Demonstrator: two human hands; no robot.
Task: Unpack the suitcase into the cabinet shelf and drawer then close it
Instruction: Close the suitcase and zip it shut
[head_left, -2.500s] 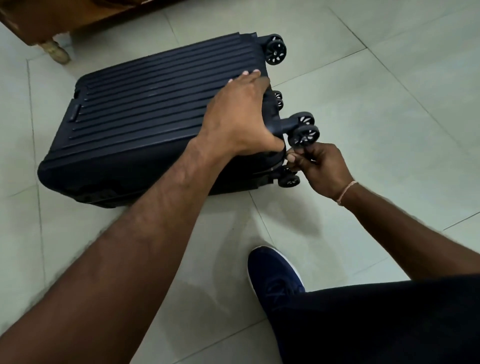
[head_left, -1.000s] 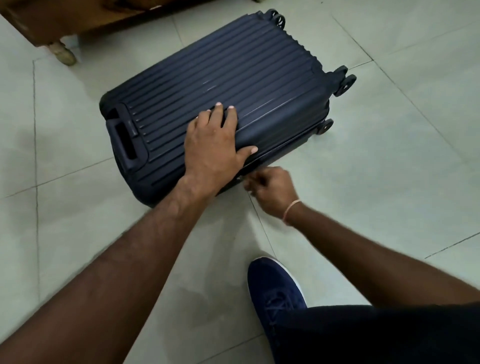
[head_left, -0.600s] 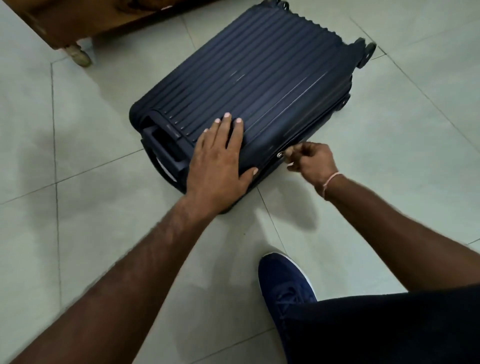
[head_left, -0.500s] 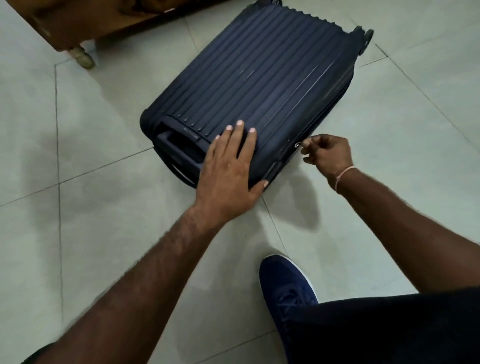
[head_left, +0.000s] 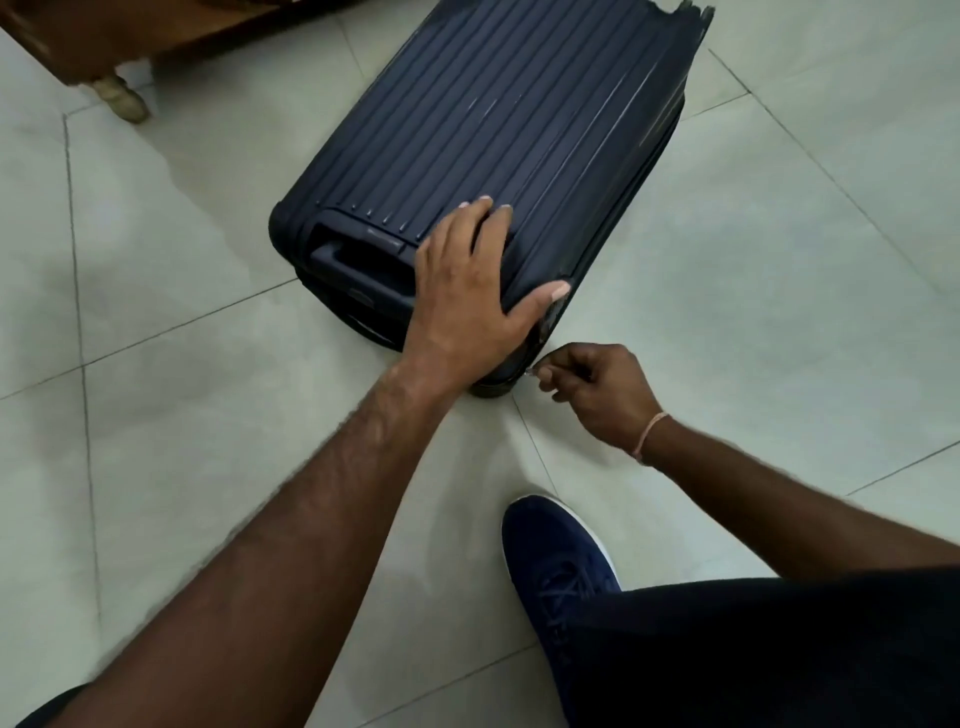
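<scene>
The suitcase (head_left: 493, 156) lies flat on the tile floor (head_left: 182, 415), with its ribbed dark blue shell facing up and its handle (head_left: 358, 254) end turned toward the person. Its far end with the wheels reaches the top edge of the view. The left hand (head_left: 467, 291) rests on the near corner of the shell, palm down, the fingers straight on the ribs and the thumb spread along the side edge. The right hand (head_left: 597, 389) is just beside the lowest near corner of the suitcase, close to the floor; its fingers are curled and the thumb and first finger pinch a small metal zipper pull (head_left: 531, 371) at the seam. A thin band (head_left: 649, 436) is around the right wrist. A blue shoe (head_left: 556, 561) stands on the floor below the hands, near the right arm, and a dark trouser leg (head_left: 753, 649) fills the lower right corner. At the top left, a wooden furniture leg (head_left: 119, 98) stands on the floor, well apart from the suitcase.
</scene>
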